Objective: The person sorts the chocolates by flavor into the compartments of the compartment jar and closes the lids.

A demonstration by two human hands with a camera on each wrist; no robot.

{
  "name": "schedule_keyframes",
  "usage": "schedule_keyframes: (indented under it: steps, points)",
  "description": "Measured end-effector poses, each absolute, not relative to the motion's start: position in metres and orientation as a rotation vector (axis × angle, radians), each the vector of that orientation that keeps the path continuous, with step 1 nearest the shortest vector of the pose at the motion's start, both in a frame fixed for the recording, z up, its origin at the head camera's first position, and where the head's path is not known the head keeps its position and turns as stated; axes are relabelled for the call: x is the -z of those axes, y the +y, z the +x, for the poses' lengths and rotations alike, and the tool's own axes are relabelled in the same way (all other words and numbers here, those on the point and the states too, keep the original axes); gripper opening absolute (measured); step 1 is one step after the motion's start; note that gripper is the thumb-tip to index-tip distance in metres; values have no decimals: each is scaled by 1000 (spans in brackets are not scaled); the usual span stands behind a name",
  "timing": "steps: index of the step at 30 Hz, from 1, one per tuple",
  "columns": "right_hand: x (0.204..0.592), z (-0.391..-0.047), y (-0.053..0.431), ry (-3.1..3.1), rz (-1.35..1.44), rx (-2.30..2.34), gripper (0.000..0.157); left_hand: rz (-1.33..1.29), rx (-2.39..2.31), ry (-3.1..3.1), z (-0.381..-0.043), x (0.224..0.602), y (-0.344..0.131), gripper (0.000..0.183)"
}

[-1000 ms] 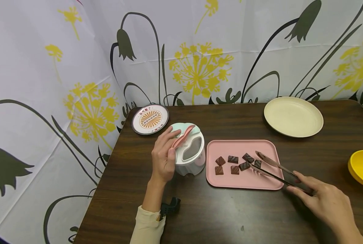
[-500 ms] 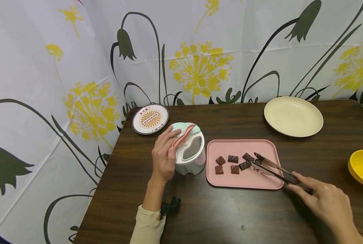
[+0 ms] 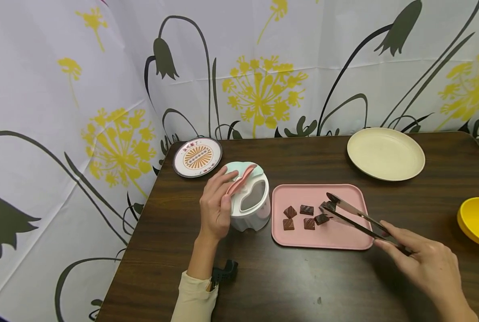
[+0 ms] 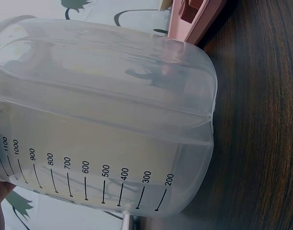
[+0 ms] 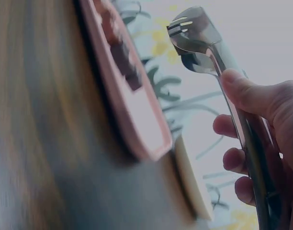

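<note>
In the head view, my left hand (image 3: 216,205) grips the upper side of a lidded plastic canister (image 3: 251,219), fingers and thumb at its pink handle (image 3: 240,180). The lid is white and mint green with a clear window. The left wrist view shows the canister's clear wall (image 4: 113,115) with printed volume marks. My right hand (image 3: 428,257) holds metal serving tongs (image 3: 364,220), slanting over a pink tray (image 3: 356,239). Their tips overlap dark chocolate pieces (image 3: 321,219). In the right wrist view, fork-like tines show on the tongs' head (image 5: 192,31).
Brown chocolate pieces (image 3: 309,223) lie on the tray's left half. Behind stand a small patterned plate (image 3: 197,157) and a cream oval plate (image 3: 386,154). A yellow bowl (image 3: 478,221) sits at the right. A flowered cloth (image 3: 263,40) hangs behind the dark wooden table (image 3: 295,286).
The tongs' tips have shifted left and slightly away from me over the dark chocolate pieces, after drawing closer together and spreading again. My left hand and the canister have stayed put.
</note>
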State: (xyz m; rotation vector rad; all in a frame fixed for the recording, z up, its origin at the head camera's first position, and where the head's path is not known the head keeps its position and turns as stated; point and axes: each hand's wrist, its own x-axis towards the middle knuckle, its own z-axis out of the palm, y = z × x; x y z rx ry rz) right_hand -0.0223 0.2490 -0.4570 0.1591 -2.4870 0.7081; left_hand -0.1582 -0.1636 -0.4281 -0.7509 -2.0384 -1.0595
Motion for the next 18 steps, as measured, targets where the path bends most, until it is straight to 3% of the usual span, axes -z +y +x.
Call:
schedule_keyframes:
  steps: [4, 9, 18]
  points:
    - [446, -28, 231, -2402, 255, -746, 55, -749, 1062, -2041, -158, 428, -164, 50]
    - [433, -40, 204, -2243, 372, -832, 43, -745, 1062, -2046, -158, 429, -165, 49]
    - [414, -58, 151, -2157, 431, -887, 46, -766, 1051, -2019, -159, 428, -164, 49]
